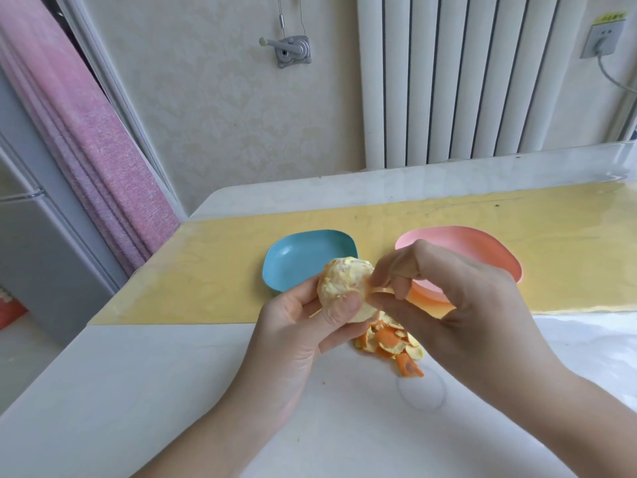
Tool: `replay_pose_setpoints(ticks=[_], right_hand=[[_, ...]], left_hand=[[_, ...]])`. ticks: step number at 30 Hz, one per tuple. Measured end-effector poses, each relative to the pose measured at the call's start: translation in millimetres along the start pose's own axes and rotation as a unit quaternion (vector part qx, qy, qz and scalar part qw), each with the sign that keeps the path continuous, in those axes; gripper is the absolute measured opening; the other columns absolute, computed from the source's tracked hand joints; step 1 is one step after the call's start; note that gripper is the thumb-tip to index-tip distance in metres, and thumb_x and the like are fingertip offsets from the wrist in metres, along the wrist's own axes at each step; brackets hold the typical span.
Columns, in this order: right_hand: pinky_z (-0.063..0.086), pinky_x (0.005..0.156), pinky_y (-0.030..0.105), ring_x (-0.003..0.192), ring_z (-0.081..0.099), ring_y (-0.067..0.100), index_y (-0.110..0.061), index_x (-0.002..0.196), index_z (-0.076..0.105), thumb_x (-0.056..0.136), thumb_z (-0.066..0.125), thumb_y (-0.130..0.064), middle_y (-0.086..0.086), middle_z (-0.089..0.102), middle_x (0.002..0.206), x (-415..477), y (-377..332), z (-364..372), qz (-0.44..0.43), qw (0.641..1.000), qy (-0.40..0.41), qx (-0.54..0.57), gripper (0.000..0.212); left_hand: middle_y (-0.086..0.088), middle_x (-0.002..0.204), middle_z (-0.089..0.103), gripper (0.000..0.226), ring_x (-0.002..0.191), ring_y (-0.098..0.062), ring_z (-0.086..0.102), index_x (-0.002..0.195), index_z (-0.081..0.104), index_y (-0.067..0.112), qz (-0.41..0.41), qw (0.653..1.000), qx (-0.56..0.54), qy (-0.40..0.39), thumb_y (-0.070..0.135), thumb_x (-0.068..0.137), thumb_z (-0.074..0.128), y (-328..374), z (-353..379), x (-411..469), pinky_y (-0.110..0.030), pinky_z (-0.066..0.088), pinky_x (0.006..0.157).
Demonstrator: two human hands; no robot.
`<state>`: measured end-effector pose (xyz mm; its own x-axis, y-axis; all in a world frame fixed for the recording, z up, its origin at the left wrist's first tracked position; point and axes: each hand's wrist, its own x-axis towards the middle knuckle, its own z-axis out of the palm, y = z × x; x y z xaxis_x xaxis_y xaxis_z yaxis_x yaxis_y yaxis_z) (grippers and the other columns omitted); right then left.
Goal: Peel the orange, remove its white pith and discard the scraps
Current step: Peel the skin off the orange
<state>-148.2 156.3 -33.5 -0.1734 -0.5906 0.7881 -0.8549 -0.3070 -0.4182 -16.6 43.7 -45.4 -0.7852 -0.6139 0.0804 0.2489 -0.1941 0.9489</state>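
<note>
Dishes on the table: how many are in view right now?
2. The blue dish sits on the yellow mat, beyond the left hand holding the orange. The pink dish sits to its right, partly hidden behind the right hand. None other shows.

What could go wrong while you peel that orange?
The left hand grips the orange with its thumb pressed in; squeezing harder could squirt juice. The right hand pinches a strip; a sharp tug might tear a segment. The peel pile lies loose on the table, so bits could scatter.
</note>
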Motion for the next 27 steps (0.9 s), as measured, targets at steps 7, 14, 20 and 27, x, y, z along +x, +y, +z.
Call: replay_pose_setpoints(ticks=[7,14,20,27], right_hand=[[0.048,0.059,0.025,0.073,0.061,0.011,-0.017,0.073,0.049,0.075,0.07,-0.005,-0.007,0.062,0.078,4.7,0.9,-9.3,0.004,0.998,-0.051,0.021,0.025],[0.049,0.06,0.029,0.071,0.061,0.014,-0.025,0.072,0.048,0.079,0.068,-0.012,-0.007,0.063,0.075,5.5,0.2,-10.1,0.039,0.996,-0.064,0.058,0.025],[0.045,0.06,0.016,0.073,0.057,0.012,-0.02,0.077,0.049,0.081,0.063,-0.002,-0.007,0.059,0.077,2.9,0.6,-6.8,0.018,0.997,-0.058,0.042,0.023],[0.045,0.07,0.013,0.078,0.056,0.007,-0.016,0.103,0.069,0.086,0.063,-0.023,-0.005,0.058,0.083,0.6,1.4,-1.9,0.0,1.0,-0.002,0.006,0.019]], left_hand=[[-0.013,0.099,0.073,0.061,0.087,-0.025,0.071,0.098,0.076,0.011,-0.013,1.0,0.011,-0.01,0.048,0.051,0.087,3.6,2.8,-3.2,-0.023,0.056,0.07],[-0.012,0.097,0.074,0.063,0.083,-0.023,0.071,0.097,0.076,0.011,-0.021,1.0,0.017,-0.005,0.049,0.049,0.088,4.9,4.2,-4.6,-0.023,0.056,0.069],[-0.013,0.099,0.073,0.063,0.085,-0.026,0.071,0.096,0.076,0.009,-0.025,1.0,-0.007,-0.009,0.048,0.048,0.088,7.1,5.6,-5.4,-0.024,0.056,0.07],[-0.012,0.1,0.073,0.054,0.089,-0.028,0.071,0.096,0.076,0.011,-0.039,0.996,-0.072,-0.036,0.043,0.054,0.087,8.5,6.4,-5.1,-0.025,0.056,0.072]])
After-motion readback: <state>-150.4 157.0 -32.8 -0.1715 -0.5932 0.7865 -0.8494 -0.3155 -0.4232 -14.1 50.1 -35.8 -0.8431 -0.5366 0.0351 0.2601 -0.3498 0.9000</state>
